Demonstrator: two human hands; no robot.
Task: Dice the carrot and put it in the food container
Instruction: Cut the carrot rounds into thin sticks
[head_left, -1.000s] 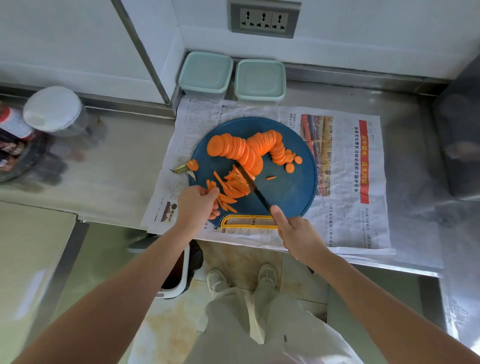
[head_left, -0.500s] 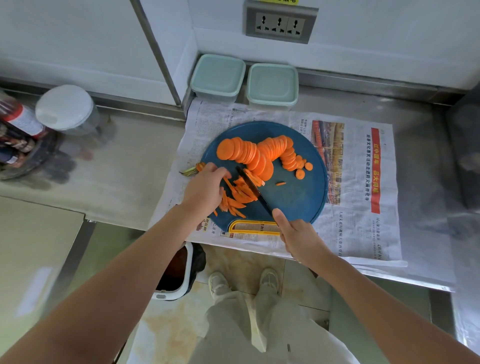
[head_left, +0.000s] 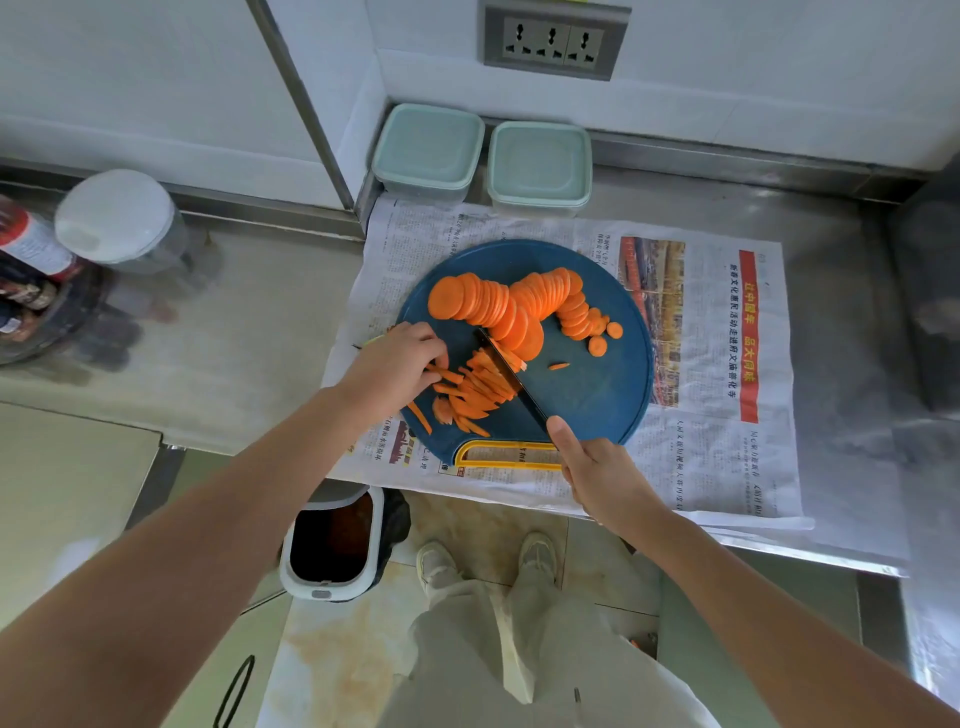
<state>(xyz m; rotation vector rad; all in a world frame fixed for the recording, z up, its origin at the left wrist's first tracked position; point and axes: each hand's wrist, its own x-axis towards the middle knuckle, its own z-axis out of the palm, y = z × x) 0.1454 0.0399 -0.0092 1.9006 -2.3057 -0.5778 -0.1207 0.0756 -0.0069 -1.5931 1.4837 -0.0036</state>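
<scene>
Our left hand (head_left: 397, 364) reaches in from the left, fingers curled down holding the pile of orange carrot strips (head_left: 470, 397) on the round dark-blue cutting board (head_left: 597, 395). Our right hand (head_left: 602, 478) grips the black-bladed knife (head_left: 511, 376), thumb stretched toward the blade, which lies slanted against the strips, just below the fanned round carrot slices (head_left: 506, 306).

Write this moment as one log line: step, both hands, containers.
step: cutting slices into strips | left hand: holds strips | right hand: grips knife | slices: most uncut, on board | containers: lidded
</scene>
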